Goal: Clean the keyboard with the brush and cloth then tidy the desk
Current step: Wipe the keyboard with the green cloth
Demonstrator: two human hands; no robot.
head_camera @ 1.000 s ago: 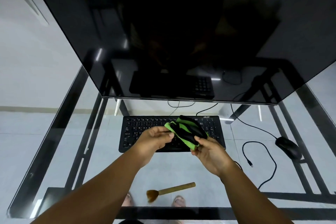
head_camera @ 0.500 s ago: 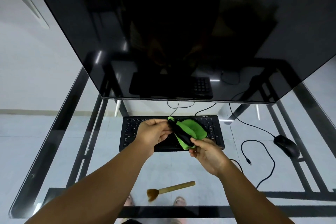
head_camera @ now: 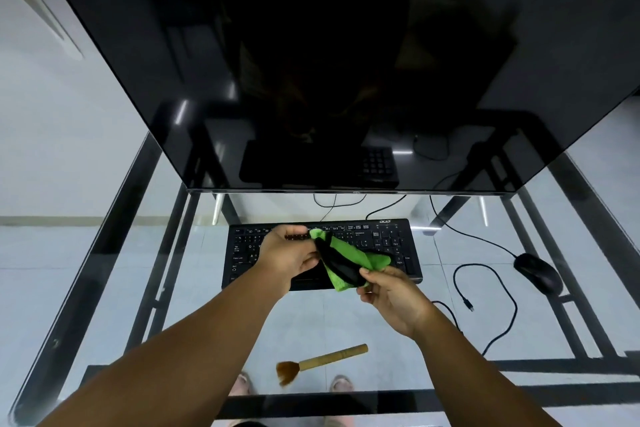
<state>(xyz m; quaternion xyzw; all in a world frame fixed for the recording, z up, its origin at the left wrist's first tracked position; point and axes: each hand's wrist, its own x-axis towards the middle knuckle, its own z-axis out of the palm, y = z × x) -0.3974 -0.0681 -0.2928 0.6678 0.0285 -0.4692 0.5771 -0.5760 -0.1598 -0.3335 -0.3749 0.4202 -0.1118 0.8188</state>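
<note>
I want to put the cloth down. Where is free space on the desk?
Bare glass left of the keyboard and between it and the brush. Crowded to the right: loose cable and mouse.

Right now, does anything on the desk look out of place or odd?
A loose cable right of the keyboard ends in an unplugged connector. The brush lies askew near the front edge. Nothing looks spilled or damaged.

Both forearms were bare from the near edge of the view out to the wrists, with no sleeve, watch, bracelet or ring showing on either. The left hand and the right hand wore no gloves. Through the glass desk top, two bare toes showed near the front rail.
</note>
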